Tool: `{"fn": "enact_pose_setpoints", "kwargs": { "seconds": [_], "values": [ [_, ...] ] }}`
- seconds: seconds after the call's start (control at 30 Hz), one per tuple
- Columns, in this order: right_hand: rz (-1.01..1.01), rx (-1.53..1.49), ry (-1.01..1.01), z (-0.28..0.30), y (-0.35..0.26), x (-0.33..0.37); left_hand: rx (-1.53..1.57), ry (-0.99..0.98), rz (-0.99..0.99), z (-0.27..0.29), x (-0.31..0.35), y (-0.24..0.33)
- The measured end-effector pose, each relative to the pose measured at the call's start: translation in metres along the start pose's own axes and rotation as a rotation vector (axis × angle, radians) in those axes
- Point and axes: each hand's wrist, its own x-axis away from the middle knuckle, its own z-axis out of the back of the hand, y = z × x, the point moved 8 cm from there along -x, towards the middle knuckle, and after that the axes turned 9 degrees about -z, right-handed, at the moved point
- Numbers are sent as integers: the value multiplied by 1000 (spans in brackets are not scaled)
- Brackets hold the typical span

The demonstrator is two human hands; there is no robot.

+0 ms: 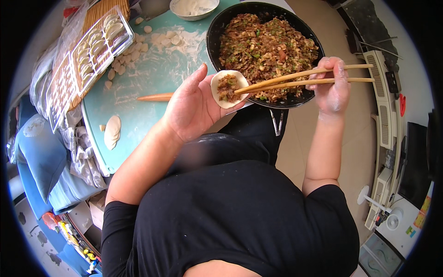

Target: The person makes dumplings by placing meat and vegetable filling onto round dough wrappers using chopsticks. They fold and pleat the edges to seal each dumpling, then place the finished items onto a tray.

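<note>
On the fingers of my left hand [189, 108] lies a round dumpling wrapper [220, 100], the palm turned up and the thumb held out to the side. A lump of meat and vegetable filling [227, 87] sits in the middle of the wrapper. My right hand [331, 85], dusted with flour, grips a pair of wooden chopsticks [290, 79]. Their tips touch the filling. Just beyond both hands is a black pan [212, 55] heaped with more filling. A rolling pin [154, 97] rests on the mat, partly hidden behind my left hand.
The green mat [134, 99] is floury. It bears stacked wrappers [112, 131], dough pieces [131, 54] and a bowl of flour [194, 8]. Far left, a divided tray [99, 48] holds several shaped dumplings. A blue cushion [40, 150] lies left; a white radiator [380, 101] runs along the right wall.
</note>
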Motion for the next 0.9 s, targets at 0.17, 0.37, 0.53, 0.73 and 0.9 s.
{"fn": "enact_pose_setpoints", "kwargs": {
  "seconds": [0.17, 0.37, 0.53, 0.73, 0.9],
  "values": [
    [-21, 67, -23, -1, -2, -3, 16, -13, 22, 1, 1, -1],
    [-41, 67, -25, -8, 6, -6, 10, -29, 67, -4, 5, -3],
    [-46, -35, -102, -13, 6, -6, -9, 8, 39, 2, 3, -1],
    [-38, 34, -34, -10, 10, -9, 1, -30, 31, -1, 3, 1],
    [2, 2, -78, -22, 8, -6, 20, 6, -30, 3, 3, 5]
  ]
}}
